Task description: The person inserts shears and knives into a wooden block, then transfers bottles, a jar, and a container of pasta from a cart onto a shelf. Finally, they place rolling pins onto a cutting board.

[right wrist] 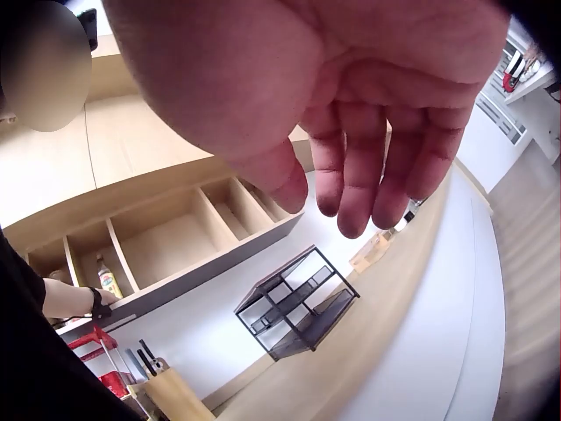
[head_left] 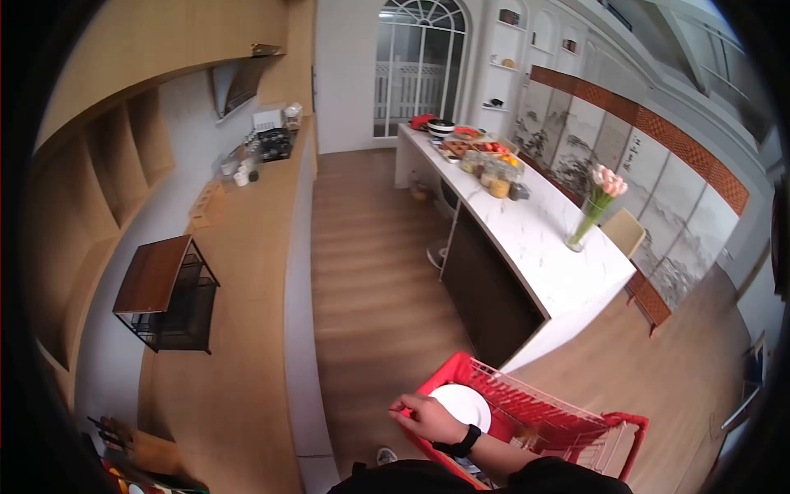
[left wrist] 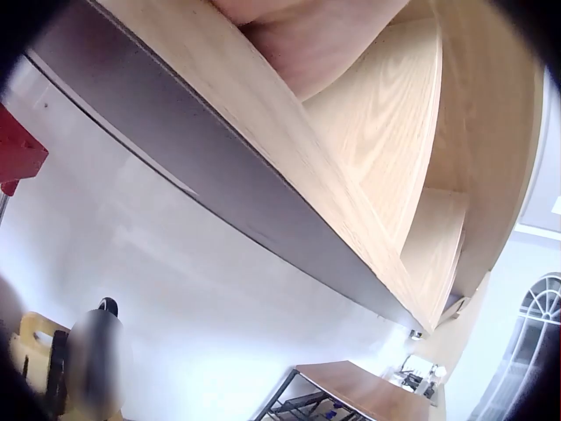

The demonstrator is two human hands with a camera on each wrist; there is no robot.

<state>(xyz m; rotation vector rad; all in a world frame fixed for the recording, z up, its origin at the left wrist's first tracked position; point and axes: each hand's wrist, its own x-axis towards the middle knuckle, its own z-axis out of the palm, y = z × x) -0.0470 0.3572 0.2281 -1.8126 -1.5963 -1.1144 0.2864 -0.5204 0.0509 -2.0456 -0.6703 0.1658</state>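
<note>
In the head view my right hand [head_left: 434, 418] hangs over the edge of a red shopping cart [head_left: 461, 367], close to a white plate [head_left: 463, 407] inside it. Its fingers are loosely bent with nothing between them, as the right wrist view shows. My left arm reaches to a wooden wall shelf [right wrist: 171, 241]; the left hand [right wrist: 77, 301] is at the shelf's lower edge, near a bottle with a yellow label [right wrist: 107, 277]. Only a bare part of that hand shows at the top of the left wrist view, its fingers hidden, so I cannot tell what it holds.
A black-framed rack with a brown top [head_left: 155, 272] stands on the wooden counter [head_left: 247, 329]. Knives stand in a wooden block [head_left: 152, 451] at the near left. Across the aisle, a white marble island [head_left: 535, 239] bears jars, food and a vase of pink tulips [head_left: 588, 216].
</note>
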